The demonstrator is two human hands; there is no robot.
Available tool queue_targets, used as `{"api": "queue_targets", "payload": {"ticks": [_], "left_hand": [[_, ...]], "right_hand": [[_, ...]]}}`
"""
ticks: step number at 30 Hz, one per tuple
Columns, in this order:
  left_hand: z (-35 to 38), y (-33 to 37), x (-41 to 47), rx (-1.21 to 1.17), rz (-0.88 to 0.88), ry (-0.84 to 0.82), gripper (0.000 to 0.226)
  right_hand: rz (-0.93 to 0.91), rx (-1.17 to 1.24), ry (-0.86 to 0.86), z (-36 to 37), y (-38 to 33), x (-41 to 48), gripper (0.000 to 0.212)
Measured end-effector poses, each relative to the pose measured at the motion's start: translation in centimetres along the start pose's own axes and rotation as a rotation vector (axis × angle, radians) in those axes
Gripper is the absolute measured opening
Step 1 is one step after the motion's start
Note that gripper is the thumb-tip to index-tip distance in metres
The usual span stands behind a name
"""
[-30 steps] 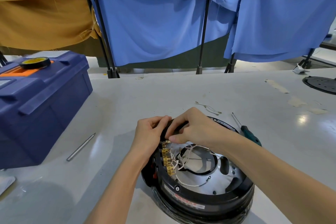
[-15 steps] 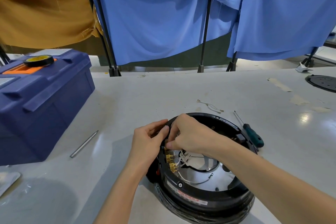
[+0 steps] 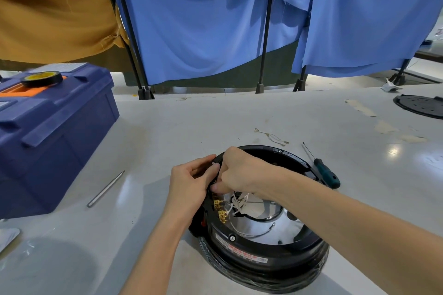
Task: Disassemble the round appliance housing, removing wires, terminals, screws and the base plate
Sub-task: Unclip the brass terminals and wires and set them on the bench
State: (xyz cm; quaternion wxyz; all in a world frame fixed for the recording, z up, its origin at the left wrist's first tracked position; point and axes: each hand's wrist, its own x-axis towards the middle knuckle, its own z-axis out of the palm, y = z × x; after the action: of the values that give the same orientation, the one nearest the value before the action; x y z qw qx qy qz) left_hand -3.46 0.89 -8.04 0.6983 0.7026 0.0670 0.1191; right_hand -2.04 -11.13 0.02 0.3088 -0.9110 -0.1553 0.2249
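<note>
both hands meet at the far-left rim of the round housing (image 3: 263, 244), which sits near the middle of the surface (image 3: 167, 132). the left hand (image 3: 191, 182) grips the rim, likely to brace it, while the right hand (image 3: 237, 172) pinches at the brass terminals (image 3: 219, 208). its fingertips hide what they hold. a screwdriver (image 3: 323, 170) lies just right.

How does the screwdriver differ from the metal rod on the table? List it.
The screwdriver has a green handle; the metal rod is bare silver throughout. The screwdriver lies right of the round housing, close by its rim; the rod lies left of it, nearer the blue toolbox. Both lie flat, untouched, on the table.
</note>
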Motion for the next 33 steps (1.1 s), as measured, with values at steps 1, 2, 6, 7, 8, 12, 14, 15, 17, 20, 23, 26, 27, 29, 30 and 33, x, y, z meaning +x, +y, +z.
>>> {"api": "queue_targets", "payload": {"ticks": [1, 2, 6, 7, 8, 12, 14, 15, 17, 20, 23, 26, 27, 29, 30, 33], "left_hand": [[0.0, 0.0, 0.0, -0.002, -0.005, 0.001, 0.024], [0.0, -0.1, 0.1, -0.002, -0.008, 0.001, 0.025], [-0.2, -0.2, 0.2, -0.007, -0.020, -0.009, 0.028], [-0.3, -0.2, 0.3, -0.007, -0.023, -0.017, 0.029], [-0.4, -0.2, 0.3, -0.004, -0.024, -0.026, 0.031], [-0.6, -0.1, 0.3, 0.025, 0.005, -0.047, 0.033], [-0.5, -0.1, 0.3, -0.002, -0.005, -0.057, 0.032], [-0.5, -0.1, 0.3, -0.014, -0.012, -0.059, 0.030], [-0.5, -0.1, 0.4, -0.011, -0.019, -0.053, 0.028], [-0.5, 0.0, 0.4, -0.006, -0.028, -0.049, 0.027], [-0.4, 0.0, 0.4, -0.008, -0.018, -0.054, 0.027], [-0.4, 0.0, 0.4, -0.018, -0.015, -0.054, 0.028], [-0.4, 0.0, 0.4, -0.022, -0.016, -0.055, 0.027], [-0.4, 0.0, 0.4, -0.025, -0.017, -0.058, 0.027], [-0.4, 0.0, 0.4, -0.022, -0.017, -0.060, 0.028], [-0.4, 0.0, 0.4, -0.012, -0.014, -0.057, 0.028]], "right_hand": [[0.015, 0.011, 0.001, 0.1, 0.1, 0.1, 0.023], [0.030, 0.020, 0.003, 0.3, 0.1, 0.1, 0.021], [0.087, 0.024, 0.070, 1.2, 0.2, 0.6, 0.032], [0.080, 0.016, 0.097, 1.4, 0.1, 0.7, 0.032], [0.068, 0.008, 0.119, 1.5, 0.0, 0.7, 0.031], [0.047, -0.022, 0.155, 1.5, -0.2, 0.9, 0.028], [0.075, 0.000, 0.158, 1.6, -0.2, 1.2, 0.028], [0.092, 0.009, 0.162, 1.6, -0.1, 1.3, 0.029], [0.116, -0.003, 0.177, 1.7, 0.0, 1.4, 0.031], [0.136, 0.018, 0.209, 1.8, 0.1, 1.3, 0.032], [0.147, 0.023, 0.217, 1.8, 0.2, 1.3, 0.032], [0.149, 0.043, 0.215, 1.8, 0.3, 1.2, 0.031], [0.151, 0.035, 0.213, 1.8, 0.2, 1.2, 0.032], [0.163, 0.046, 0.203, 1.7, 0.3, 1.2, 0.033], [0.171, 0.068, 0.195, 1.7, 0.3, 1.2, 0.033], [0.185, 0.087, 0.179, 1.6, 0.3, 1.1, 0.032]]}}
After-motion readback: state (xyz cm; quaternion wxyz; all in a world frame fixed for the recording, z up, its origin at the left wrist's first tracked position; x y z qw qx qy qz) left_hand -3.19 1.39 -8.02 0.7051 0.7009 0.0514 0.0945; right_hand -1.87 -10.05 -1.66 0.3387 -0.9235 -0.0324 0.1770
